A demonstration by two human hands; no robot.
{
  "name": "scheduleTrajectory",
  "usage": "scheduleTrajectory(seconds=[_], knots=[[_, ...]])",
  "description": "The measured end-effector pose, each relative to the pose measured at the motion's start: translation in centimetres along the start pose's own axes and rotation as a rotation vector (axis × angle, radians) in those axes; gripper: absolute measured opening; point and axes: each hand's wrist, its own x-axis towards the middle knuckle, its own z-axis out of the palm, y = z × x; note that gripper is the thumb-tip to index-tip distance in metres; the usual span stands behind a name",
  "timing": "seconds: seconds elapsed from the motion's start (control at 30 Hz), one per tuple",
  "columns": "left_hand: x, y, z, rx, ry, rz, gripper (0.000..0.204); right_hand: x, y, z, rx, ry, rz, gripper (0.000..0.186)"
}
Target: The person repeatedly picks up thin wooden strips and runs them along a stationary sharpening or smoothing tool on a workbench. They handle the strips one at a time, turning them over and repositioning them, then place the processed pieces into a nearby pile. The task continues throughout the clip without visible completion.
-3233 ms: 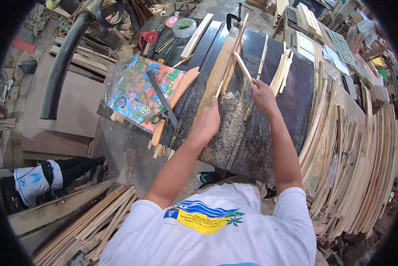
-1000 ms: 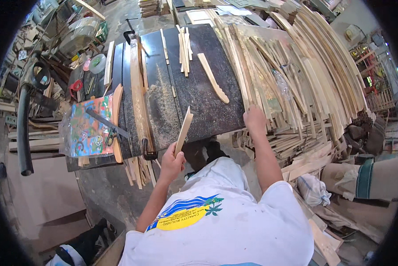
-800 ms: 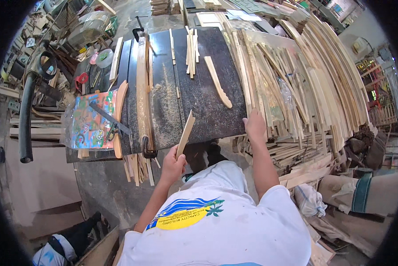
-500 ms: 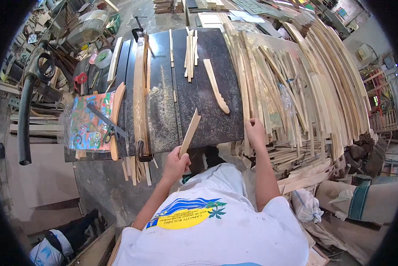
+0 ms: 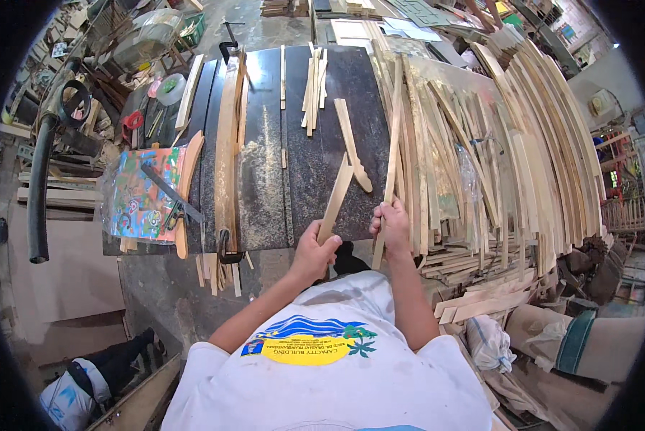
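The left hand [image 5: 314, 251] is closed around the lower end of a short wooden slat [image 5: 336, 200], which points up toward 1 o'clock over the near edge of the dark worktop [image 5: 265, 179]. The right hand [image 5: 393, 224] is closed around a long thin strip [image 5: 388, 172], near its lower end; this strip runs almost straight toward 12 o'clock, along the left border of the big pile of strips [image 5: 494, 165]. So each hand holds one piece, two pieces together, and the hands are near each other but apart.

At 9 o'clock from the left hand, a flat colourful package [image 5: 139, 201] in clear plastic lies at the left edge of the worktop; it is rectangular, with green, red and blue patterns, and a dark metal tool lies across it. At 11 o'clock, further away, a round roll of pale tape [image 5: 170, 87] lies among small tools. At 4 o'clock from the right hand, on the floor, there are two pale sacks [image 5: 491, 343], and one has a green stripe.

On the worktop I count one curved loose slat [image 5: 352, 147] just above the held slat, and one bundle of about five thin sticks [image 5: 313, 86] at 12 o'clock. One long wooden beam [image 5: 227, 158] with a black clamp lies at 11 o'clock. The strips in the pile are too many to count.
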Motion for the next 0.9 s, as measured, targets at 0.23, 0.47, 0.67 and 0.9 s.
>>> scheduleTrajectory(seconds=[0.23,0.47,0.67,0.9], knots=[[-2.4,1.0,0.6,0.025,-0.067,0.016,0.031,-1.6,0.6,6.1,0.224,-0.100,-0.049,0.029],[-7.1,2.2,-3.0,0.637,0.120,0.509,0.047,-1.0,-0.1,10.7,0.098,-0.165,-0.094,0.039],[-12.9,1.4,-8.3,0.540,0.119,0.455,0.041,1.5,-1.9,14.1,-0.008,-0.169,-0.135,0.023],[-18.6,7.8,-7.6,-0.081,0.011,0.170,0.044,2.2,1.4,18.2,-0.158,-0.278,-0.118,0.024]])
